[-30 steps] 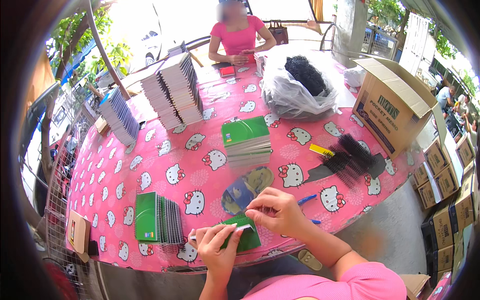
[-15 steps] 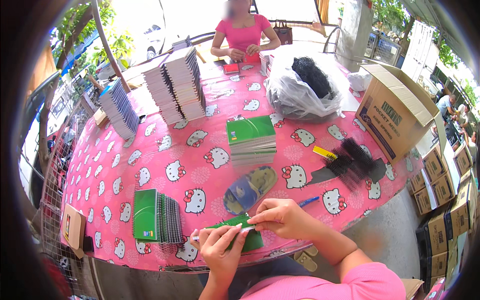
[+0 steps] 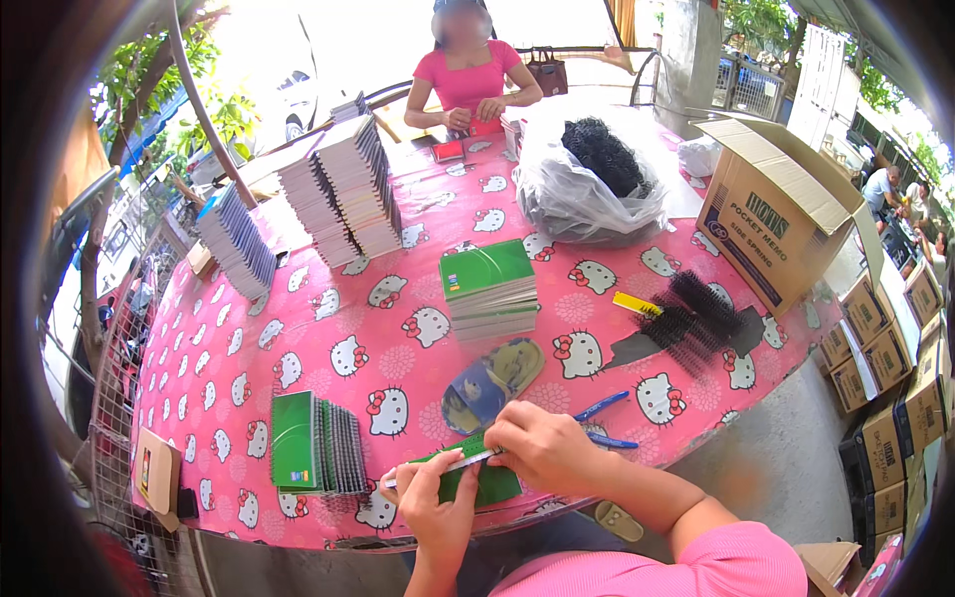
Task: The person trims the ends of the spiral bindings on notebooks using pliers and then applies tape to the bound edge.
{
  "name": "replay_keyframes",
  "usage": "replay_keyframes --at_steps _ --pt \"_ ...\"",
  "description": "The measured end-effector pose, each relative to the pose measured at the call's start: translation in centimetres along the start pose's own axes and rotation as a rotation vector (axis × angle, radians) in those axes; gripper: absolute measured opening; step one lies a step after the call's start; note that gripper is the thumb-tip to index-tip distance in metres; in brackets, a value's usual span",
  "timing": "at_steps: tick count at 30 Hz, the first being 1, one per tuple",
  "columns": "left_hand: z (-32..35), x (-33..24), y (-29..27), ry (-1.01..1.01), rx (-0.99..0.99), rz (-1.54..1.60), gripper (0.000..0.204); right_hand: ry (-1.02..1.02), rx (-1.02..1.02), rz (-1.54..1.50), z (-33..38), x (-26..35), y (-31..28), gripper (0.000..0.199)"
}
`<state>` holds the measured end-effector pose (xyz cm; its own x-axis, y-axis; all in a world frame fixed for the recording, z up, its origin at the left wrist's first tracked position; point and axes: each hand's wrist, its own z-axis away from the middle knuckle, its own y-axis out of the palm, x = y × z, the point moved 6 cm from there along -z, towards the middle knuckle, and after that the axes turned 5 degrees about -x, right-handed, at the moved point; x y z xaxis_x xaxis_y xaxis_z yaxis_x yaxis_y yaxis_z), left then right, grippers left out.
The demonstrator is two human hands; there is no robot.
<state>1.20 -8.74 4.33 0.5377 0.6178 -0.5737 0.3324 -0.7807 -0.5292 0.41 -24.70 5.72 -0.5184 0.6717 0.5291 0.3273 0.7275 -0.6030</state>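
My left hand grips a small green notebook at the table's near edge, its fingers along the white page edge. My right hand is closed in a pinch at the right end of that edge. Whatever thin piece may be between those fingertips is too small to make out. Just beyond the notebook lies a blue and tan slipper. Blue-handled pliers lie beside my right hand, partly hidden by it. To the left stands a stack of green spiral notebooks; another green stack stands beyond the slipper.
Black spiral coils lie at the right, near an open cardboard box. A plastic bag holds more black coils. Tall notebook stacks stand at the far left. Across the table sits a person in pink.
My right hand has shifted slightly along the notebook's edge, and more of the blue pliers shows beside it. The whole view has tilted a little. The person opposite has lowered their hands slightly.
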Motion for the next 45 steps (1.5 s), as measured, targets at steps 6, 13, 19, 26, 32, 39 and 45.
replay_keyframes --at_steps 6,13,19,26,32,39,45 --pt "0.0 -0.1 -0.1 -0.015 0.001 0.014 0.029 0.013 0.019 0.026 -0.1 0.3 0.2 0.017" --pt "0.2 -0.1 -0.2 -0.004 0.002 0.023 0.031 -0.049 0.010 0.012 0.2 0.6 0.8 0.017" --pt "0.2 -0.1 -0.1 -0.031 0.014 0.045 0.031 -0.043 -0.095 0.012 0.2 1.0 0.7 0.018" --pt "0.6 -0.1 -0.5 -0.002 0.012 0.051 0.030 0.003 0.233 0.042 0.3 -0.4 1.0 0.012" --pt "0.2 -0.3 0.1 0.097 0.028 0.051 0.031 -0.066 0.240 0.262 -1.5 -13.0 2.2 0.044" --pt "0.4 0.6 0.0 0.049 -0.006 0.039 0.031 0.305 0.236 0.183 -2.6 -13.7 2.5 0.047" --pt "0.1 1.2 0.0 0.014 0.033 0.051 0.030 0.248 0.453 -0.670 -1.3 -8.9 1.2 0.032"
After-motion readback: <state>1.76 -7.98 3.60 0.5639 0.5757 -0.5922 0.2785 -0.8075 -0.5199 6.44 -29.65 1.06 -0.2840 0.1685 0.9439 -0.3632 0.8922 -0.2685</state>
